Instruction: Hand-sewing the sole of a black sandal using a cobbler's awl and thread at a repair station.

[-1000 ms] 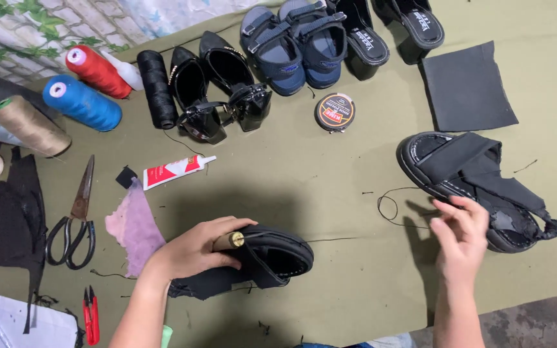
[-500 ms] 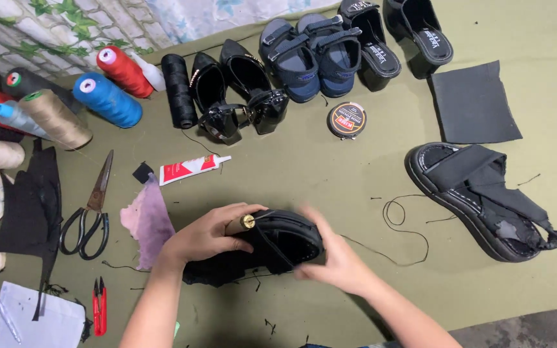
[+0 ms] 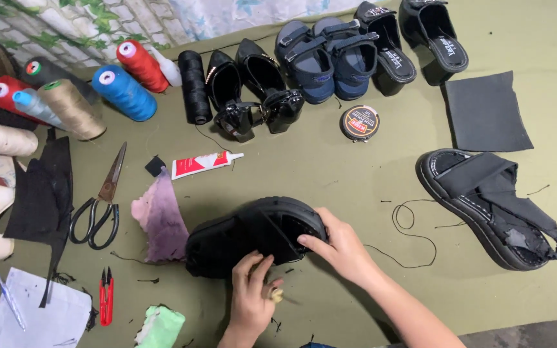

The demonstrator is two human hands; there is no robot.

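- Black rubber-soled sandal (image 3: 256, 235) lay on the olive-green cloth (image 3: 330, 167) near the lower middle of the head view, sole side turned up and toe end pointing right.
- Change noted against the frame one second earlier: the right hand (image 3: 340, 248), then hovering beside the second black sandal (image 3: 491, 206) at the right, had crossed over and now gripped the toe end of the worked sandal, fingers curled over its rim and closed on it.
- The left hand (image 3: 253, 296), earlier resting on top of the sandal, had dropped to its near edge. Fingertips pressed against the sole; a small pale-handled tool (image 3: 277, 295) was pinched between thumb and fingers, its tip not discernible.
- Judgement: the sandal had been turned and steadied with both hands, which suggests the work had passed from preparation to handling the sole itself.
- Position: the sandal sat directly between the two hands, touching both, left hand below it and right hand at its right end.
- Surroundings: a loose black thread (image 3: 410, 232) lay just right of the right hand; a mauve scrap of cloth (image 3: 157, 219) touched the sandal's left end; scissors (image 3: 101, 203) and a glue tube (image 3: 202, 164) lay apart, up and left.
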